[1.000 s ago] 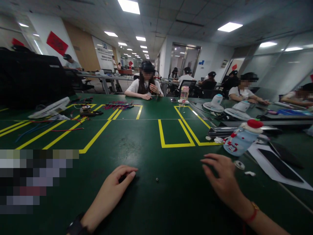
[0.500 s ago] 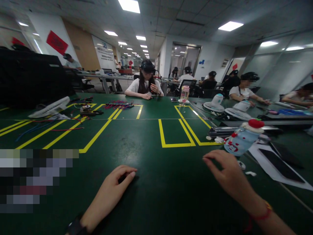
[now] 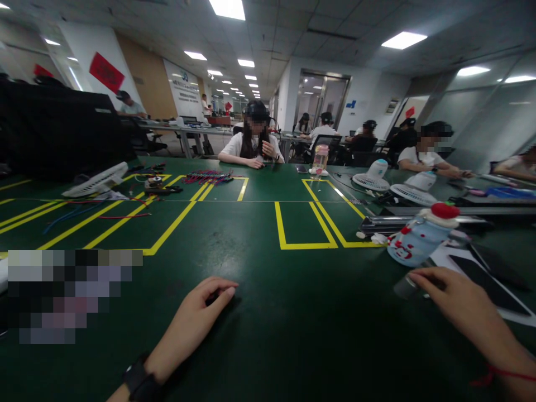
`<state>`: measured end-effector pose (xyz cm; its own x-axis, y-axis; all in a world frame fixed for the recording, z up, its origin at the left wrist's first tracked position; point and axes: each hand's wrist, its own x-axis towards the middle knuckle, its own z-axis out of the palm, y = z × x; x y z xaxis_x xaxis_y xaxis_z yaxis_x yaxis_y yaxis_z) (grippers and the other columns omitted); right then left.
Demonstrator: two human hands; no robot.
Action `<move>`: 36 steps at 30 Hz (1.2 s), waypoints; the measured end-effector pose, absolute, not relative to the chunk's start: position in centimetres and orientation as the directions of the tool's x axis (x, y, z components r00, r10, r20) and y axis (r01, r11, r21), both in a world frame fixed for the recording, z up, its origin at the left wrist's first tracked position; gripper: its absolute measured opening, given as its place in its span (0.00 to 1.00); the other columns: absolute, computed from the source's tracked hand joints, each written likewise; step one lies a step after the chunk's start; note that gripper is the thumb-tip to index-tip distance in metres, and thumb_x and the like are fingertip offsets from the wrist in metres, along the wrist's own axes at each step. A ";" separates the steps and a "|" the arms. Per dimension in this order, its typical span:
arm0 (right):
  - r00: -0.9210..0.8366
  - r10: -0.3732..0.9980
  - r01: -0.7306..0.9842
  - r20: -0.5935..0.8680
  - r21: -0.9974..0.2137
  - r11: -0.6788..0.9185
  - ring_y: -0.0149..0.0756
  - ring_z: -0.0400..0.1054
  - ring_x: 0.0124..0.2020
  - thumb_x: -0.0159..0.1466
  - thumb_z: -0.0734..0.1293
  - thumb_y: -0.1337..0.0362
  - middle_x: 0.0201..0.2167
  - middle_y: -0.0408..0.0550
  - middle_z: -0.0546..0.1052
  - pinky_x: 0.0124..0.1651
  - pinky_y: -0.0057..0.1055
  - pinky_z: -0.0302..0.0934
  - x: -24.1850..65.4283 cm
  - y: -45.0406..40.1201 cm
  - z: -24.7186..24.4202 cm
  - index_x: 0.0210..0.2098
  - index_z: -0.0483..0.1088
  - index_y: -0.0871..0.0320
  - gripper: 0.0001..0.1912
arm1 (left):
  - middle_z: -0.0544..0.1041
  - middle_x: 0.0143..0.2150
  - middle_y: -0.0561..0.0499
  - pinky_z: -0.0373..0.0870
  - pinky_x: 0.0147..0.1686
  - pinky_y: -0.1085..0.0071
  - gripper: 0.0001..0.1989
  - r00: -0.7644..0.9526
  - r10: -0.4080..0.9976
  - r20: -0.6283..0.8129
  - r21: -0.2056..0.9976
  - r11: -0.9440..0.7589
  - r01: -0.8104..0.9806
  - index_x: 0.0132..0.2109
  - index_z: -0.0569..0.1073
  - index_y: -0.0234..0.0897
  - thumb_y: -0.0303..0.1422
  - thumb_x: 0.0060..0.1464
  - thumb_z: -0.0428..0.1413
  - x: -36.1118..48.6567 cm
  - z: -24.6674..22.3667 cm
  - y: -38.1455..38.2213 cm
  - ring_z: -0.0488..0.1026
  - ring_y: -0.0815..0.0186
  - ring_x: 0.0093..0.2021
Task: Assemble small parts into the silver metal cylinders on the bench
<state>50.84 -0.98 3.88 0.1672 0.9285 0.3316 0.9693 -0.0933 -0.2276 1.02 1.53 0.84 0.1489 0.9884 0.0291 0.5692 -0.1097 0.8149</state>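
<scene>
My left hand [image 3: 205,307] rests on the green table [image 3: 268,346], a dark band round its wrist. Its fingers are curled, with the thumb tip close to the index finger and nothing visible between them. Over at the right, my right hand [image 3: 456,296] pinches the edge of a small grey cylinder [image 3: 405,287], blurred by motion; its exact kind is unclear. Just behind that cylinder stands a light blue bottle [image 3: 416,237] with a red knob on its lid. The sheet of white paper under a flat black item [image 3: 488,283] is partly covered by my right hand.
Metal rails [image 3: 389,224] and white fans [image 3: 412,190] lie beyond the bottle. Yellow tape [image 3: 310,245] marks the tabletop. Wires [image 3: 207,177] and another white fan [image 3: 96,180] are at the far left. Across the table sits a person [image 3: 253,139] near a pink-lidded bottle [image 3: 320,159].
My right hand has moved right and slightly down, and now has the small grey cylinder at its fingertips. The left hand keeps its pose. The whole view has shifted slightly.
</scene>
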 end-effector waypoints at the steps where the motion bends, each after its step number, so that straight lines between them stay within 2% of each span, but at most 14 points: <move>1: 0.193 0.930 0.961 0.312 -0.253 -0.114 0.41 0.71 0.31 0.57 0.63 0.49 0.34 0.53 0.77 0.30 0.36 0.59 51.0 -0.9 3.8 0.32 0.76 0.50 0.15 | 0.76 0.44 0.50 0.66 0.46 0.61 0.15 0.148 0.989 0.025 0.815 -0.106 0.569 0.42 0.75 0.43 0.44 0.56 0.48 1.0 0.9 1.5 0.72 0.58 0.45; 4: 0.295 0.908 0.922 0.298 -0.338 -0.188 0.43 0.71 0.29 0.55 0.64 0.48 0.34 0.54 0.77 0.29 0.38 0.58 51.5 -1.0 3.3 0.31 0.77 0.50 0.16 | 0.76 0.44 0.51 0.66 0.46 0.62 0.15 0.150 0.988 0.018 0.816 -0.101 0.569 0.42 0.75 0.44 0.43 0.56 0.49 1.0 0.9 1.5 0.72 0.59 0.45; 6: 0.314 0.900 0.901 0.303 -0.392 -0.183 0.45 0.71 0.32 0.55 0.64 0.48 0.35 0.55 0.77 0.31 0.40 0.59 51.9 -1.2 2.6 0.32 0.77 0.51 0.16 | 0.76 0.43 0.51 0.66 0.47 0.62 0.15 0.153 0.988 0.022 0.816 -0.106 0.568 0.41 0.75 0.44 0.43 0.56 0.49 1.0 0.9 1.5 0.72 0.59 0.45; 8: 0.292 0.908 0.885 0.301 -0.444 -0.138 0.47 0.71 0.39 0.55 0.64 0.49 0.42 0.55 0.76 0.35 0.41 0.61 52.3 -1.5 1.6 0.38 0.76 0.50 0.17 | 0.76 0.43 0.51 0.66 0.46 0.62 0.14 0.153 0.988 0.024 0.815 -0.108 0.569 0.41 0.75 0.43 0.43 0.56 0.49 1.1 0.9 1.5 0.72 0.59 0.45; 10: 0.305 0.910 0.859 0.282 -0.494 -0.134 0.48 0.70 0.42 0.53 0.65 0.48 0.48 0.54 0.73 0.38 0.42 0.63 52.8 -1.8 0.5 0.49 0.71 0.50 0.26 | 0.76 0.43 0.51 0.66 0.46 0.62 0.15 0.148 0.989 0.022 0.815 -0.104 0.570 0.41 0.75 0.43 0.43 0.57 0.48 1.1 1.0 1.5 0.72 0.59 0.45; 13: 0.393 0.897 0.830 0.203 -0.497 -0.251 0.47 0.71 0.33 0.47 0.67 0.43 0.44 0.51 0.75 0.33 0.46 0.65 52.4 -1.9 -0.5 0.55 0.65 0.50 0.37 | 0.76 0.43 0.49 0.66 0.46 0.61 0.15 0.143 0.990 0.021 0.819 -0.099 0.565 0.41 0.76 0.42 0.43 0.56 0.48 1.2 1.0 1.5 0.72 0.58 0.45; 15: 0.399 0.900 0.831 0.175 -0.484 -0.274 0.45 0.71 0.29 0.49 0.65 0.42 0.41 0.50 0.76 0.31 0.45 0.66 50.5 -1.7 -0.3 0.54 0.65 0.50 0.36 | 0.76 0.43 0.49 0.66 0.46 0.61 0.15 0.145 0.989 0.024 0.823 -0.102 0.558 0.41 0.76 0.42 0.43 0.56 0.49 1.4 1.0 1.5 0.72 0.58 0.45; 18: 0.216 0.953 0.832 0.215 -0.551 -0.064 0.44 0.70 0.40 0.55 0.64 0.48 0.48 0.50 0.73 0.41 0.44 0.67 44.5 -1.2 1.4 0.55 0.63 0.51 0.31 | 0.76 0.43 0.49 0.66 0.46 0.61 0.15 0.145 0.989 0.029 0.819 -0.107 0.564 0.41 0.76 0.42 0.43 0.56 0.48 1.6 0.8 1.5 0.72 0.58 0.45; 21: -0.126 0.969 0.735 0.214 -0.635 0.236 0.40 0.65 0.50 0.60 0.62 0.55 0.53 0.49 0.69 0.53 0.43 0.60 36.3 -0.7 3.0 0.57 0.61 0.51 0.26 | 0.75 0.44 0.49 0.67 0.46 0.60 0.16 0.155 0.987 0.041 0.803 -0.125 0.583 0.42 0.75 0.42 0.43 0.56 0.48 1.7 0.6 1.5 0.71 0.57 0.45; 23: -0.296 0.931 0.629 0.213 -0.690 0.358 0.38 0.65 0.51 0.60 0.63 0.58 0.52 0.48 0.69 0.55 0.41 0.60 31.3 -0.4 3.4 0.56 0.61 0.51 0.24 | 0.75 0.44 0.49 0.67 0.46 0.61 0.16 0.164 0.986 0.042 0.791 -0.133 0.597 0.43 0.75 0.42 0.43 0.56 0.49 1.9 0.7 1.5 0.71 0.58 0.44; 25: -0.390 0.891 0.548 0.234 -0.718 0.429 0.36 0.64 0.51 0.60 0.63 0.62 0.51 0.48 0.70 0.55 0.39 0.59 27.9 -0.2 3.0 0.55 0.62 0.51 0.23 | 0.75 0.43 0.49 0.68 0.45 0.61 0.15 0.152 0.986 0.064 0.781 -0.145 0.608 0.43 0.75 0.43 0.43 0.56 0.49 2.4 1.2 1.3 0.72 0.58 0.43; 29: -0.375 0.890 0.480 0.257 -0.768 0.424 0.35 0.64 0.51 0.57 0.64 0.67 0.51 0.48 0.69 0.56 0.39 0.58 25.4 0.1 1.0 0.58 0.57 0.53 0.29 | 0.73 0.45 0.50 0.65 0.48 0.62 0.12 0.213 0.952 0.219 0.749 -0.304 0.588 0.43 0.75 0.45 0.39 0.57 0.50 4.7 2.9 0.7 0.69 0.60 0.46; 32: -0.312 0.921 0.433 0.235 -0.827 0.358 0.34 0.66 0.46 0.55 0.66 0.67 0.47 0.48 0.71 0.52 0.39 0.61 25.7 0.4 -0.2 0.60 0.50 0.54 0.35 | 0.72 0.45 0.49 0.64 0.49 0.60 0.11 0.312 0.913 0.262 0.706 -0.402 0.584 0.44 0.76 0.46 0.38 0.57 0.51 7.0 4.0 0.6 0.68 0.59 0.48; 36: -0.311 0.922 0.434 0.232 -0.828 0.355 0.33 0.67 0.42 0.55 0.66 0.67 0.43 0.46 0.72 0.48 0.37 0.62 26.1 0.4 -0.4 0.55 0.55 0.54 0.29 | 0.72 0.44 0.48 0.65 0.48 0.60 0.11 0.286 0.910 0.300 0.721 -0.412 0.557 0.39 0.78 0.45 0.37 0.57 0.51 8.3 4.1 1.3 0.68 0.59 0.47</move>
<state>26.11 0.41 -0.39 -0.3110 0.9217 0.2316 0.4337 0.3545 -0.8284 8.32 1.26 4.10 0.2857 0.9103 0.2995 0.5569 -0.4121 0.7212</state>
